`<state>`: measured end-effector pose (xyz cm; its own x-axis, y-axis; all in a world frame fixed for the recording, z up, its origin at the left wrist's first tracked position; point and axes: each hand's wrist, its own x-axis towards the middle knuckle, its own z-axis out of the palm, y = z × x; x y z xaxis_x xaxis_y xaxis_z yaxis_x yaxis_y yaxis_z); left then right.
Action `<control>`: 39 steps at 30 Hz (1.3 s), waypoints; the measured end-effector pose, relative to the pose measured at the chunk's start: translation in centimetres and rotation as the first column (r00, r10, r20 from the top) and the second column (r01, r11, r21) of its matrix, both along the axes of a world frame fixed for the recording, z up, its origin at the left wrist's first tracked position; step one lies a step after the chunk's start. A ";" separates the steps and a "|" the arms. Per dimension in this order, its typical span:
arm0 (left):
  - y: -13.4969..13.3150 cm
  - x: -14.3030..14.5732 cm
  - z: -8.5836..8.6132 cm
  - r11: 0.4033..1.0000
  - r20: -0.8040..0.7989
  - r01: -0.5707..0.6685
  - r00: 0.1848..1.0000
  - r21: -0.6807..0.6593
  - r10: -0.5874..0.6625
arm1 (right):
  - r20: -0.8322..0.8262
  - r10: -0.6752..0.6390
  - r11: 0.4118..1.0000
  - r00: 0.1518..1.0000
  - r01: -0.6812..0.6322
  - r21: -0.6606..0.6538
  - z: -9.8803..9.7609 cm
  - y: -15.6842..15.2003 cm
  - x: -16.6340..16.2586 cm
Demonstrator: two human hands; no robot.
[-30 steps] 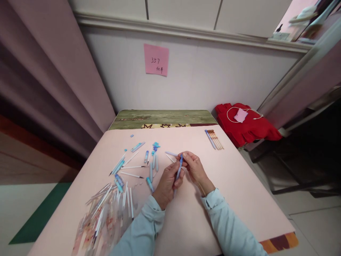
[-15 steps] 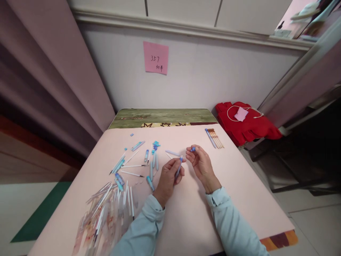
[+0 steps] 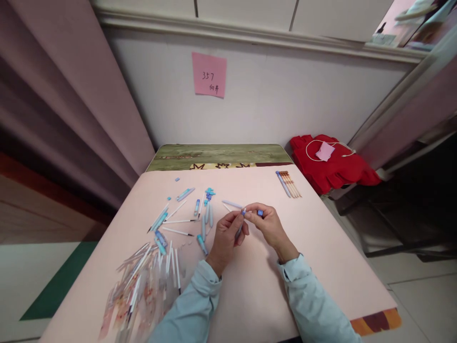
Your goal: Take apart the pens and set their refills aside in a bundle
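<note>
Left hand (image 3: 228,233) is pinching a pen barrel (image 3: 240,226) upright-ish over the bench (image 3: 321,238). Right hand (image 3: 267,223), fingers closed on a small blue cap (image 3: 260,212), has come back in since half a second ago and now touches the barrel's tip. Loose pen parts (image 3: 185,209) lie just left; finished pens (image 3: 288,184) sit far right.

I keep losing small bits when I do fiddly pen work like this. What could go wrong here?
The small blue cap is pinched only at the right hand fingertips above the table, so it might slip and roll away. The left hand holds the pen barrel near its tip, so it could tilt. A sleeve might sweep the loose pen parts nearby.
</note>
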<state>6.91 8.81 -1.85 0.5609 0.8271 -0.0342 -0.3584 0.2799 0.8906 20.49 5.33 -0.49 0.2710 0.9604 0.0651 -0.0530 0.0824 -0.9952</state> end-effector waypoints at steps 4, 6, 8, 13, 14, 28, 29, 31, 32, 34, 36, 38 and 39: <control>-0.2 -0.1 0.2 1.000 0.026 -0.003 1.000 0.011 0.003 | 0.004 0.046 0.998 0.999 -0.046 0.051 0.7 -0.4 -0.2; -0.3 -0.2 0.2 1.000 0.038 -0.010 0.999 0.019 0.009 | 0.018 0.078 0.995 0.997 -0.079 0.061 1.2 -0.6 -0.3; -0.3 -0.3 0.1 1.000 0.057 -0.011 0.998 0.017 0.010 | 0.035 0.116 0.991 0.993 -0.118 0.066 1.6 -0.8 -0.3; -0.4 -0.4 0.0 1.000 0.094 -0.028 0.995 0.013 0.027 | 0.063 0.121 0.990 0.991 -0.124 0.058 1.9 -0.9 -0.4; -0.4 -0.4 0.0 0.999 0.084 -0.032 0.996 0.014 0.031 | 0.041 0.095 0.994 0.995 -0.097 0.054 1.7 -0.8 -0.4; -0.6 0.2 -0.1 0.969 -0.001 0.123 0.992 -0.212 -0.126 | -0.232 -0.224 0.975 0.947 0.217 -0.054 -0.6 0.5 0.5; -0.6 0.2 -0.1 0.965 0.000 0.134 0.990 -0.224 -0.138 | -0.213 -0.243 0.970 0.946 0.235 -0.061 -0.7 0.5 0.6; -0.5 0.2 -0.3 0.961 -0.005 0.146 0.989 -0.235 -0.151 | -0.218 -0.255 0.967 0.942 0.245 -0.074 -0.9 0.6 0.8; -0.5 0.2 -0.3 0.961 -0.013 0.148 0.988 -0.235 -0.156 | -0.244 -0.239 0.971 0.940 0.227 -0.076 -1.0 0.6 0.8; -0.5 0.2 -0.4 0.961 -0.033 0.153 0.986 -0.228 -0.165 | -0.309 -0.190 0.982 0.932 0.177 -0.070 -1.0 0.7 0.7; -0.5 0.3 -0.5 0.963 -0.046 0.156 0.984 -0.220 -0.169 | -0.348 -0.167 0.986 0.923 0.154 -0.065 -0.9 0.7 0.6; -0.5 0.3 -0.5 0.965 -0.045 0.152 0.985 -0.214 -0.165 | -0.357 -0.168 0.986 0.919 0.152 -0.072 -0.8 0.7 0.4; -0.4 0.4 -0.6 0.966 -0.042 0.148 0.986 -0.212 -0.161 | -0.358 -0.171 0.985 0.918 0.153 -0.079 -0.8 0.7 0.4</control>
